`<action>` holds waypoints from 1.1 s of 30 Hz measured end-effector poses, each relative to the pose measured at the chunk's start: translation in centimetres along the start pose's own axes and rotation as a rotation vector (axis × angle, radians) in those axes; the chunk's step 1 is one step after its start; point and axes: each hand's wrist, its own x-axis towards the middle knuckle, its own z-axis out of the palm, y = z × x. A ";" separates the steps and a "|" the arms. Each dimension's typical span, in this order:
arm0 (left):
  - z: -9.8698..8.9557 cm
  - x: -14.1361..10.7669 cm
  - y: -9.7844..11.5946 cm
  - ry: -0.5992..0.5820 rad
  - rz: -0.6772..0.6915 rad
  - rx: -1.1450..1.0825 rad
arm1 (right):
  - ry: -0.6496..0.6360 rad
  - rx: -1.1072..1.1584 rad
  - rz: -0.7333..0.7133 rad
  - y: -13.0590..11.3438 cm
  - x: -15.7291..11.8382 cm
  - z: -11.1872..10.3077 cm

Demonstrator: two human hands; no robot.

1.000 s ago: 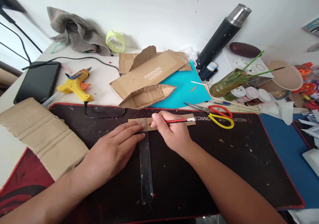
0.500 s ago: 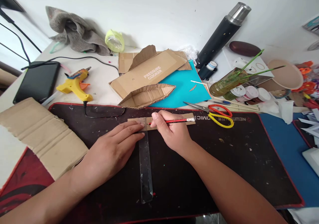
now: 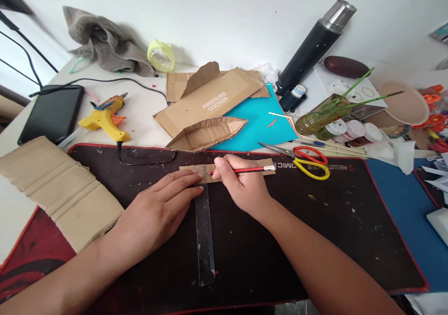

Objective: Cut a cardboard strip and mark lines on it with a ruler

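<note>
A narrow cardboard strip (image 3: 213,174) lies across the dark mat, with a clear ruler (image 3: 205,231) set crosswise over it. My left hand (image 3: 161,210) is flat, its fingers spread a little and their tips pressing on the ruler and the strip's left part. In my right hand (image 3: 245,182) is a red and black pencil (image 3: 257,169), pinched between thumb and fingers. Its tip points left, close to the ruler's right edge over the strip. Just beyond the strip stands a boat-shaped cardboard piece (image 3: 206,135).
Scissors (image 3: 310,163) with red and yellow handles lie right of the strip. A yellow glue gun (image 3: 105,119) and a large cardboard piece (image 3: 59,191) are at the left. Behind are printed cardboard (image 3: 199,102), blue paper (image 3: 259,123) and a black flask (image 3: 311,49).
The view has shifted very slightly. Both hands, the ruler and the strip keep nearly the same places, and the pencil is still at the ruler's edge.
</note>
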 end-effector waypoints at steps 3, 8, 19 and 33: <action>0.0 0.0 0.1 -0.004 0.003 0.005 | 0.005 0.017 -0.010 0.0 0.0 0.1; -0.1 0.0 0.0 -0.007 0.002 0.006 | 0.006 0.009 -0.003 0.0 0.0 0.2; 0.0 -0.1 0.0 -0.003 -0.039 -0.066 | 0.001 -0.010 -0.028 0.0 -0.1 0.2; 0.2 -0.3 0.0 0.025 -0.047 -0.090 | 0.001 -0.017 -0.003 0.0 -0.1 0.0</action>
